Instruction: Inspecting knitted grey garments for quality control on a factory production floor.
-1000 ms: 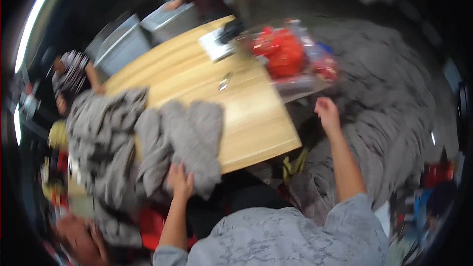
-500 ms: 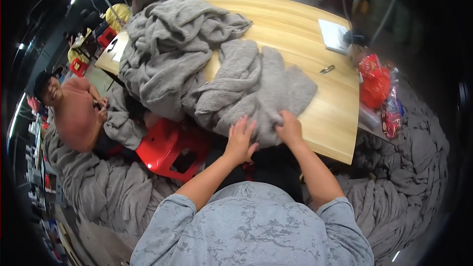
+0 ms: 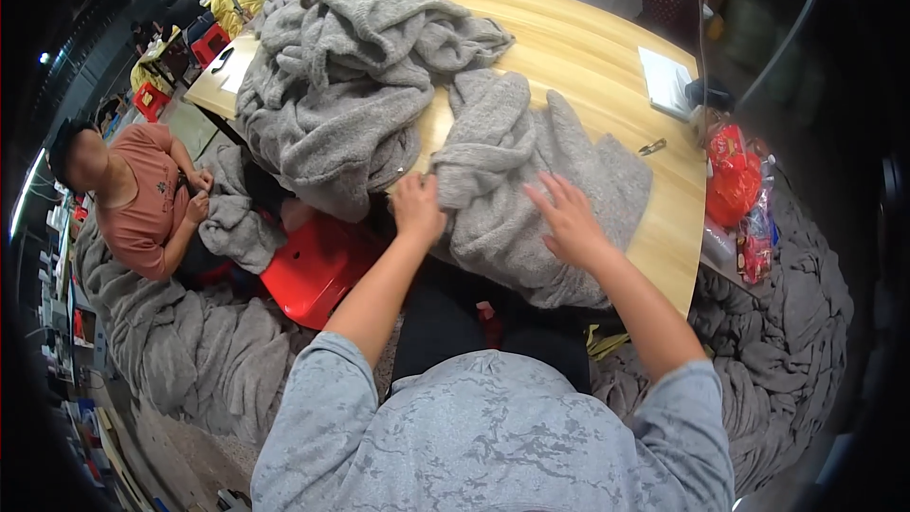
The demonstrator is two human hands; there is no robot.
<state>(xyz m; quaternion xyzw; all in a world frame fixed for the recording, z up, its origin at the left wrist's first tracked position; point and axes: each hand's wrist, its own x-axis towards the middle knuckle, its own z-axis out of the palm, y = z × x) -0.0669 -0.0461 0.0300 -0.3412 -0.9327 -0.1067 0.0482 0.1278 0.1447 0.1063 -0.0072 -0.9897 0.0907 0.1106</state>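
Note:
In front of me a grey knitted garment point(image 3: 531, 246) lies rumpled on the wooden table point(image 3: 569, 19), partly hanging over the near edge. My left hand point(image 3: 418, 210) is closed at the garment's left edge, with its fingers curled on the knit. Over the middle of the garment my right hand point(image 3: 572, 221) has its fingers spread, holding nothing; I cannot tell whether it touches the cloth. A large heap of the same grey knitwear point(image 3: 332, 85) is piled just beyond, to the left.
Thread snips point(image 3: 652, 147) and a white stack point(image 3: 666, 82) lie to the right. Past the table's right edge sit red plastic bags point(image 3: 735, 175). A red stool point(image 3: 318, 265) stands left, near a seated person point(image 3: 147, 199) holding grey knitwear. Grey fabric mounds point(image 3: 787, 351) flank me.
My left hand has moved left and closed at the garment's edge. My right hand has let go and opened above it. The garment lies more spread out to the right.

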